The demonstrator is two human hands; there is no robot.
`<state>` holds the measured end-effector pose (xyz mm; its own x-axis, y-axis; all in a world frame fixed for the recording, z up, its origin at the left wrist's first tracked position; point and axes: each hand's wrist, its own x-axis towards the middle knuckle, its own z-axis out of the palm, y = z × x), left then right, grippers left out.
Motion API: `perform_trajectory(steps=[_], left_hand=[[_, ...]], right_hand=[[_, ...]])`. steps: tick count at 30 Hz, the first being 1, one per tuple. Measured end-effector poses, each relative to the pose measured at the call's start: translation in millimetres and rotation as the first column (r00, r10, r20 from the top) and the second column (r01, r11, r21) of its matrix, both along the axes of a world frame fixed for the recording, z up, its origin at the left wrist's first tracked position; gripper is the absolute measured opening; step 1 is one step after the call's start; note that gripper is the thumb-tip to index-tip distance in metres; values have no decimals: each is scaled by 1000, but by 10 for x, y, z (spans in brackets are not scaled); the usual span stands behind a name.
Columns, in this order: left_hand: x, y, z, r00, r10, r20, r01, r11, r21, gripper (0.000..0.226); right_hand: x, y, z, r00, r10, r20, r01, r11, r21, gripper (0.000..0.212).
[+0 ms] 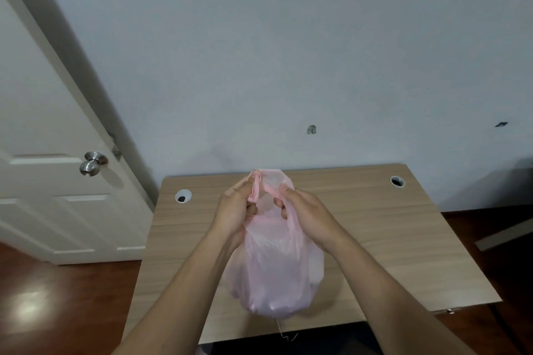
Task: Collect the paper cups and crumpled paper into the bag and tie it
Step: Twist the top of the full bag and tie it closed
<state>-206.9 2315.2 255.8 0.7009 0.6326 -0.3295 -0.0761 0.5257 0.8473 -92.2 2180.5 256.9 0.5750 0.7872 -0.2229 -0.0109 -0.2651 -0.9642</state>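
Both bare hands are working at the top of a thin, translucent pink plastic carrier bag. The left hand is curling closed around one bunched handle loop, thumb and fingers pinching the gathered pink film so that it is standing up in a small ruffled fold above the knuckles. The right hand is gripping the other handle strip, its fingers folded tight around the plastic and its thumb tucking in toward the gap between the two handles. The hands are sitting close together, almost touching, with the bag's neck drawn up between them.

Below the hands the bag is hanging full and rounded, its bulging lower part showing pale shapes through the film; I cannot tell exactly what those shapes are. The bag's belly is in front of the near half of the table, and whether it is resting on the surface or hanging just above it is not clear from here. A thin thread is dangling beneath its bottom.

Underneath is a light wood-grain rectangular table, with a round cable hole near its far left corner and another round cable hole near its far right. Behind it is a pale wall, and to the left a white panelled door with a round metal knob, above a reddish-brown polished floor.
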Motion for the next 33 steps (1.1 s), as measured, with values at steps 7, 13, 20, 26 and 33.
perform_trajectory(steps=[7,13,20,26,33], left_hand=[[-18,55,43,994,-107,14,106,993,44,32],[-44,-31,151,940,-316,-130,335,926,176,57],[15,79,0,996,-88,-12,88,996,18,38],[2,84,12,991,-131,19,129,987,95,36],[11,-22,84,939,-315,-138,338,919,202,30]], right_hand=[[-7,-3,17,989,-60,137,55,998,40,53],[-13,25,-23,986,-53,156,41,996,84,35],[-24,-54,-32,987,38,154,-47,997,55,37],[-1,-73,-92,984,-57,168,39,994,106,35],[50,-8,-86,991,-130,44,122,981,154,6]])
